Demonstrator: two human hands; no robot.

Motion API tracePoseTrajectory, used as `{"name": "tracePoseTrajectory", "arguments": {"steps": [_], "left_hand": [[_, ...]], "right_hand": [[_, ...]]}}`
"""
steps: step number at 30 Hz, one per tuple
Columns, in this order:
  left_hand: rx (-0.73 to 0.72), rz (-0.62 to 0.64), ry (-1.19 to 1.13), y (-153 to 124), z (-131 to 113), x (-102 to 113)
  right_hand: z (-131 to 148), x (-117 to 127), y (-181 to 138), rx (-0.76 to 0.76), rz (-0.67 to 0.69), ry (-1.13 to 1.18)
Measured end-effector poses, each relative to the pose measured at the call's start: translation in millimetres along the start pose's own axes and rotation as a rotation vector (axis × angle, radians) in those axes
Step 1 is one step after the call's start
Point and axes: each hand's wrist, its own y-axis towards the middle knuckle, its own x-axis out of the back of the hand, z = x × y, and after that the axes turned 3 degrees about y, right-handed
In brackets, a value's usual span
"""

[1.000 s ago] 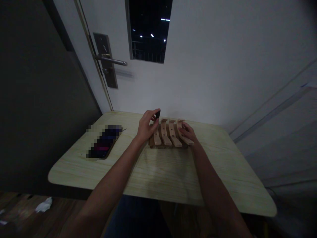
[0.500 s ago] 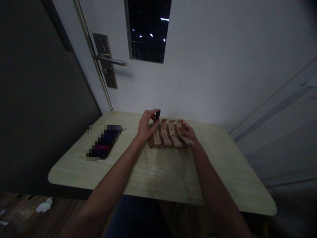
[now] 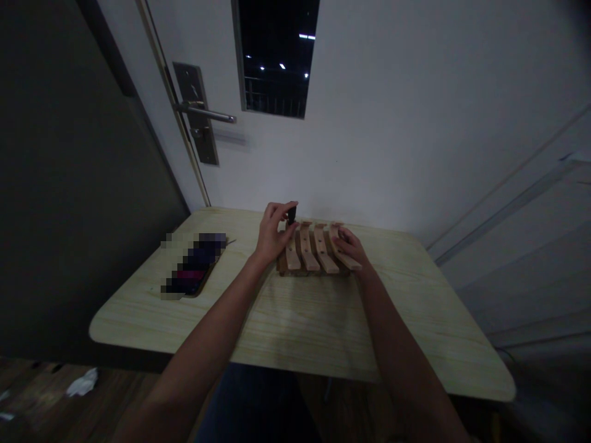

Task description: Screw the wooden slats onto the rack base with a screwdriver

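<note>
On the table (image 3: 305,332) sits a small wooden rack (image 3: 322,249) made of several curved slats with dark holes in them. My left hand (image 3: 271,237) pinches a short black piece (image 3: 292,214) between thumb and fingers, over the far end of the leftmost slat. Whether the black piece touches that slat is hidden by the fingers, and its exact kind does not show. Around the rightmost slat (image 3: 344,256) my right hand (image 3: 351,246) is closed, gripping the rack's right side.
A phone (image 3: 196,264), partly pixelated, lies at the table's left with a thin stick-like thing (image 3: 231,241) by it. Behind the table stands a white door (image 3: 378,123) with a metal handle (image 3: 207,114). Crumpled white paper (image 3: 83,382) is on the floor.
The black piece has turned a little in my left fingers and shifted slightly left. My right hand and the rack have stayed where they were.
</note>
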Motion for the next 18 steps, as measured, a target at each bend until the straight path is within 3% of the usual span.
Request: {"name": "tracePoseTrajectory", "arguments": {"steps": [12,18], "left_hand": [[-0.063,0.075,-0.051,-0.8,-3.5,1.5],[-0.009,-0.012,-0.004,0.4,-0.5,1.0]], "right_hand": [[-2.1,0.7,-0.1,0.030,0.002,-0.052],[-3.6,0.5,0.0,0.029,0.018,-0.009]]}}
